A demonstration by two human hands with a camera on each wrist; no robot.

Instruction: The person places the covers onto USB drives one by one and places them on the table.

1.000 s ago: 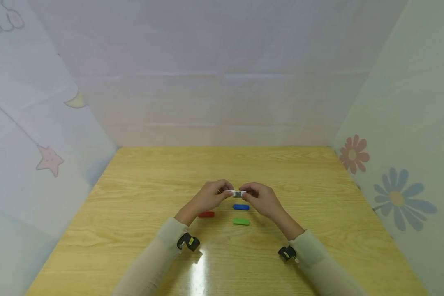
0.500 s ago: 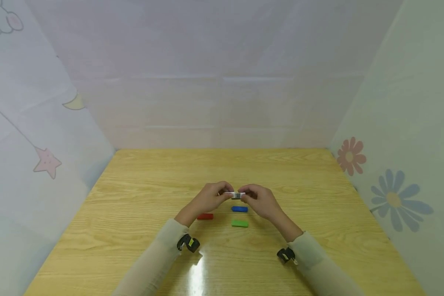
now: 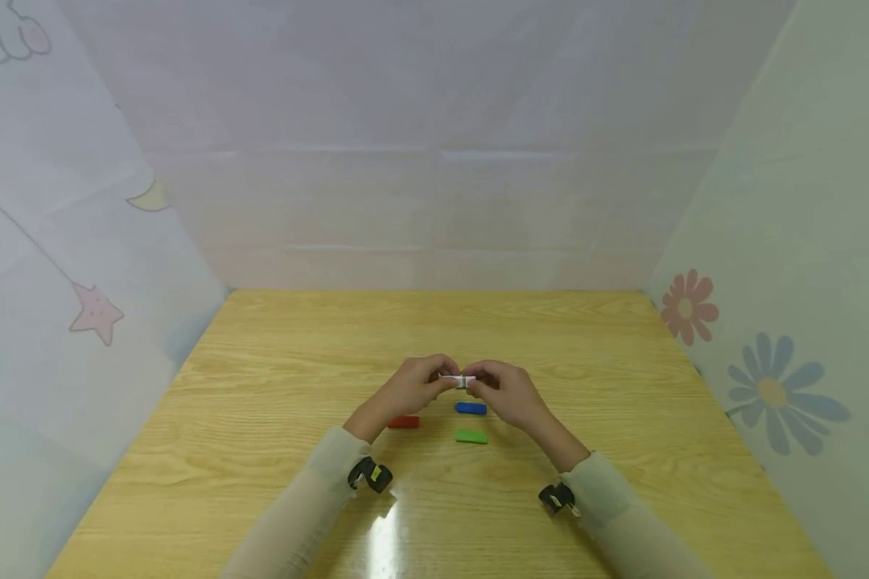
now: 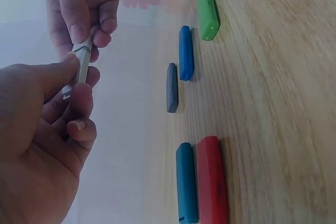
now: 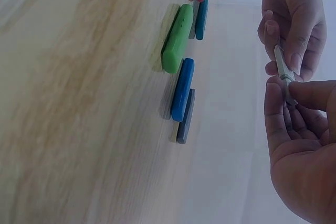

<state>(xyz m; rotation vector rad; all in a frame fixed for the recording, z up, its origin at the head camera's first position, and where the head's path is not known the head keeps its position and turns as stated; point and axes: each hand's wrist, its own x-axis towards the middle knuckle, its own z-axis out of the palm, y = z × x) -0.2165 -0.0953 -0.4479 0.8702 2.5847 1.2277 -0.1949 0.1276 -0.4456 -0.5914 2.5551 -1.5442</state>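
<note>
Both hands meet in front of the body over a small flat white stick [image 4: 82, 66] made of two parts, with a thin seam [image 4: 81, 49] between them. My left hand [image 3: 410, 387] pinches one part between thumb and fingers. On the other part, the thumb and fingers of my right hand [image 3: 510, 394] pinch the end. In both wrist views the stick is held up off the table; fingers cover much of it, and its exact kind cannot be told. Below lie similar coloured sticks: blue [image 3: 471, 408], green [image 3: 471, 437] and red [image 3: 404, 422].
A grey stick [image 4: 172, 87] lies beside the blue one, and a teal stick [image 4: 186, 182] beside the red. They rest on a wood-grain table [image 3: 297, 338]. Pale printed sheets [image 3: 434, 209] stand around its back and sides. Each sleeve bears a black wrist camera [image 3: 371, 474].
The gap between the stick's two white parts has narrowed from a clear width to a thin line, as the right hand shifted slightly left. The coloured sticks stay put.
</note>
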